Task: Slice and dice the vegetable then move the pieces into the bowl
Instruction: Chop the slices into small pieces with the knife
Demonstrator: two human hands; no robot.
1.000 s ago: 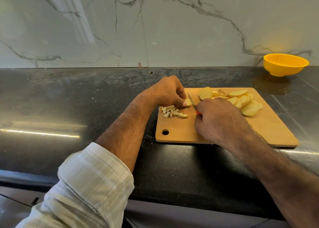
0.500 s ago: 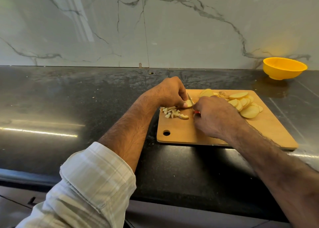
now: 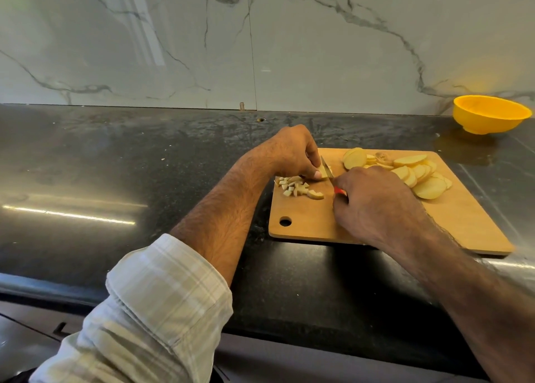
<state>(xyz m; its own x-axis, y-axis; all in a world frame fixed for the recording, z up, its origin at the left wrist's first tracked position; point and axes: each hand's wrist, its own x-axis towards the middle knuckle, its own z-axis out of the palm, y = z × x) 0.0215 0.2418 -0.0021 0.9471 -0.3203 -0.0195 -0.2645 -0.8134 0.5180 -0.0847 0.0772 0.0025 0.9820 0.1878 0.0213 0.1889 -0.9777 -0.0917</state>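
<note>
Nearest the camera, a rolled plaid sleeve [image 3: 162, 304] covered the left forearm, which reached over the black counter [image 3: 115, 180]. The right forearm came in bare from the lower right. A wooden board [image 3: 469, 223] lay on the counter, with a hanging hole at its near left corner.

The right hand [image 3: 373, 206] was over the middle of the board, fingers curled tight round a knife [image 3: 328, 171]; only a bit of red handle showed under the knuckles. The blade pointed away, toward the left hand. The left hand [image 3: 292, 151] sat at the board's far left edge, fingertips bent down and pinching a slice [image 3: 323, 171] on the board, right against the blade's left side.

Just nearer than the left hand, diced pieces [image 3: 295, 187] sat in a small loose pile at the board's left side. Uncut slices [image 3: 417, 174] overlapped in a heap on the far right part of the board, just beyond the right hand; a darker bit among them was too small to tell.

Farther back right, a yellow bowl [image 3: 492, 114] stood on the counter by the marble wall [image 3: 260, 41], well apart from the board. Its inside looked plain yellow.
</note>
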